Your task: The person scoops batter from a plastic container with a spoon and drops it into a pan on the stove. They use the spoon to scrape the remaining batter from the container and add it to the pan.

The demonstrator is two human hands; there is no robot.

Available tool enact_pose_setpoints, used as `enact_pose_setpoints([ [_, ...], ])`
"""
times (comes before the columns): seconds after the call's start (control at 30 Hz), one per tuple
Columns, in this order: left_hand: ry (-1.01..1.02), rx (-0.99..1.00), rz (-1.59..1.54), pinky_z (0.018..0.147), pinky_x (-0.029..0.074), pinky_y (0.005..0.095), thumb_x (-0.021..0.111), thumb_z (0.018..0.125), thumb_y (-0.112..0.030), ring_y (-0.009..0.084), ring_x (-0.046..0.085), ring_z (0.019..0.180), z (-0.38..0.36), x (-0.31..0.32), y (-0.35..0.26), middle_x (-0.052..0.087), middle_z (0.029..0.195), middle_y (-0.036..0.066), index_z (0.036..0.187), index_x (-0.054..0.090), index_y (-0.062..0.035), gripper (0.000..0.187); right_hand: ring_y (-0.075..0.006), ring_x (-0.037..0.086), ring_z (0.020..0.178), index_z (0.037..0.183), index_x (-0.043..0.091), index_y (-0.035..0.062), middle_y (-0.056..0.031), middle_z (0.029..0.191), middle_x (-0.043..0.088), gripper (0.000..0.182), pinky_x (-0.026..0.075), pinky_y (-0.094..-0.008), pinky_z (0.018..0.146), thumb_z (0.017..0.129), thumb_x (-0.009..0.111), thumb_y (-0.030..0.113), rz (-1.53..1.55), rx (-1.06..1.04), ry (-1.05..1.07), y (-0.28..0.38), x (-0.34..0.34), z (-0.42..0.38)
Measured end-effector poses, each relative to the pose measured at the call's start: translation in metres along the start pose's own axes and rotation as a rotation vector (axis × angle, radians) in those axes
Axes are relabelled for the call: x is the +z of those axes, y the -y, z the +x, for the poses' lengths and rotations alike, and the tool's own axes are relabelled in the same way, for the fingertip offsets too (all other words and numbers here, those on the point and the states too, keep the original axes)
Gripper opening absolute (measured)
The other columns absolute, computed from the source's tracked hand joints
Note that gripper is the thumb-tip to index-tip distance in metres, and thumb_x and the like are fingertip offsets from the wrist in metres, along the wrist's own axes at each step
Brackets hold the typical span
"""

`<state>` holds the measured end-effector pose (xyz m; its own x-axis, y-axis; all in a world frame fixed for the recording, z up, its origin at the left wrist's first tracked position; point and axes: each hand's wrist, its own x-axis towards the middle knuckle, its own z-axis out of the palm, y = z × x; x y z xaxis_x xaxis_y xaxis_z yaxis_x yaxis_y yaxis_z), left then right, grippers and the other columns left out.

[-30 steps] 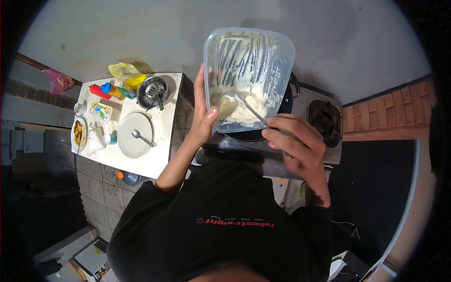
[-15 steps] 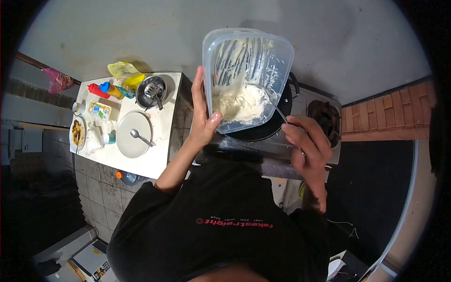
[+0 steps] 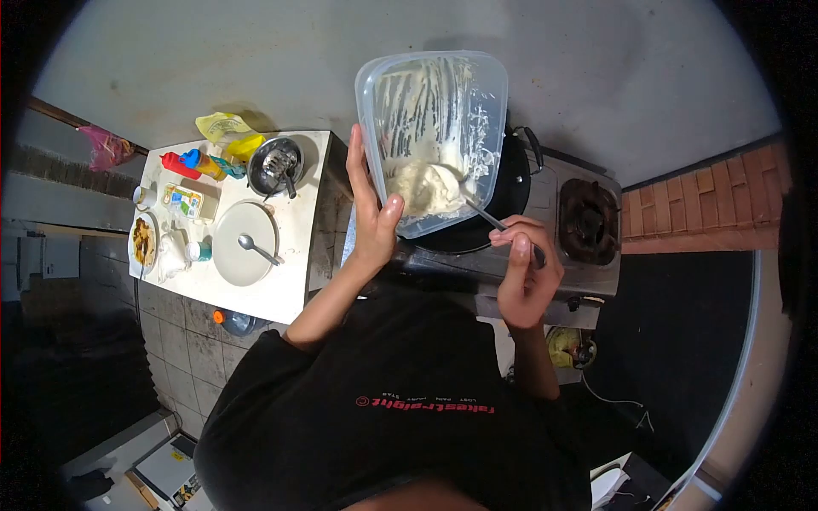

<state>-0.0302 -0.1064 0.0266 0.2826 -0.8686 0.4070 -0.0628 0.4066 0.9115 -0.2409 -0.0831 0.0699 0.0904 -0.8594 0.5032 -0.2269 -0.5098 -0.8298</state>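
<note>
My left hand (image 3: 375, 200) grips the left side of a clear plastic container (image 3: 490, 94), which is tilted so its open mouth faces me. Pale, creamy batter (image 3: 417, 192) is pooled at its lower end, and streaks of it coat the inner wall. In my right hand (image 3: 528, 268) is the handle of a metal spoon (image 3: 484, 213), held between closed fingers. The spoon's head is in the batter and partly covered by it. Below and behind the container, a black pan (image 3: 515, 170) sits on the stove (image 3: 550, 200), partly hidden.
To the left, a white table (image 3: 294, 289) bears a plate (image 3: 226, 264) with a spoon (image 3: 256, 249), a metal bowl (image 3: 256, 183), squeeze bottles (image 3: 204, 164), a tub (image 3: 189, 202) and a dish of food (image 3: 143, 243). A bare burner (image 3: 588, 221) is at the stove's right.
The container has shifted slightly left together with my left hand. My right hand has moved left and turned, with the spoon's head still in the batter. More of the pan and burner shows.
</note>
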Motion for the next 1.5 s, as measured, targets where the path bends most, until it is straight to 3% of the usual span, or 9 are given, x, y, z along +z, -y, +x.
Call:
enact_pose_setpoints([
  [0.2, -0.015, -0.002, 0.014, 0.123, 0.016, 0.0467, 0.059, 0.091, -0.056, 0.0345, 0.017, 0.152, -0.001, 0.008, 0.008, 0.010, 0.165, 0.022, 0.161, 0.002, -0.0002, 0.106, -0.0147, 0.064, 0.079, 0.093, 0.060, -0.0047, -0.0143, 0.094, 0.064, 0.023, 0.051, -0.0274, 0.075, 0.106, 0.045, 0.006, 0.185, 0.132, -0.050, -0.002, 0.017, 0.000],
  [0.27, -0.020, 0.037, 0.105, 0.124, 0.015, 0.0471, 0.058, 0.092, -0.058, 0.0356, 0.014, 0.153, -0.003, 0.009, 0.014, 0.008, 0.166, 0.023, 0.161, 0.001, 0.0019, 0.108, -0.0153, 0.065, 0.079, 0.094, 0.058, -0.0047, -0.0129, 0.093, 0.063, 0.025, 0.052, -0.0279, 0.076, 0.108, 0.044, 0.010, 0.323, 0.323, -0.076, -0.003, 0.019, 0.001],
  [0.57, 0.053, -0.002, 0.101, 0.123, 0.015, 0.0473, 0.058, 0.091, -0.061, 0.0372, 0.014, 0.153, -0.005, -0.002, 0.035, 0.009, 0.165, 0.025, 0.160, 0.001, 0.0035, 0.110, -0.0203, 0.068, 0.081, 0.099, 0.056, -0.0032, -0.0134, 0.094, 0.063, 0.027, 0.056, -0.0328, 0.075, 0.109, 0.044, 0.018, 0.606, 0.482, -0.060, -0.047, 0.017, 0.012],
  [0.77, 0.053, 0.021, 0.132, 0.123, 0.016, 0.0465, 0.056, 0.091, -0.060, 0.0361, 0.016, 0.153, 0.009, -0.004, 0.024, 0.010, 0.165, 0.025, 0.161, 0.001, 0.0016, 0.108, -0.0215, 0.067, 0.082, 0.100, 0.058, -0.0027, -0.0147, 0.096, 0.064, 0.027, 0.056, -0.0338, 0.075, 0.109, 0.046, 0.020, 0.654, 0.465, -0.061, -0.070, 0.010, 0.022],
  [1.3, 0.064, -0.067, 0.146, 0.125, 0.014, 0.0444, 0.054, 0.097, -0.028, 0.0340, 0.014, 0.154, 0.022, -0.012, 0.027, 0.010, 0.167, 0.022, 0.161, 0.005, -0.0002, 0.086, -0.0235, 0.070, 0.080, 0.100, 0.059, -0.0030, -0.0157, 0.096, 0.066, 0.027, 0.057, -0.0338, 0.073, 0.108, 0.049, 0.020, 0.603, 0.381, -0.088, -0.075, -0.004, 0.062],
  [1.5, 0.049, -0.044, 0.191, 0.125, 0.013, 0.0441, 0.054, 0.098, -0.022, 0.0344, 0.014, 0.155, 0.025, -0.012, 0.026, 0.010, 0.167, 0.023, 0.161, 0.005, 0.0000, 0.083, -0.0236, 0.070, 0.080, 0.100, 0.059, -0.0033, -0.0155, 0.094, 0.066, 0.028, 0.058, -0.0340, 0.073, 0.108, 0.048, 0.021, 0.550, 0.385, -0.074, -0.073, -0.006, 0.074],
])
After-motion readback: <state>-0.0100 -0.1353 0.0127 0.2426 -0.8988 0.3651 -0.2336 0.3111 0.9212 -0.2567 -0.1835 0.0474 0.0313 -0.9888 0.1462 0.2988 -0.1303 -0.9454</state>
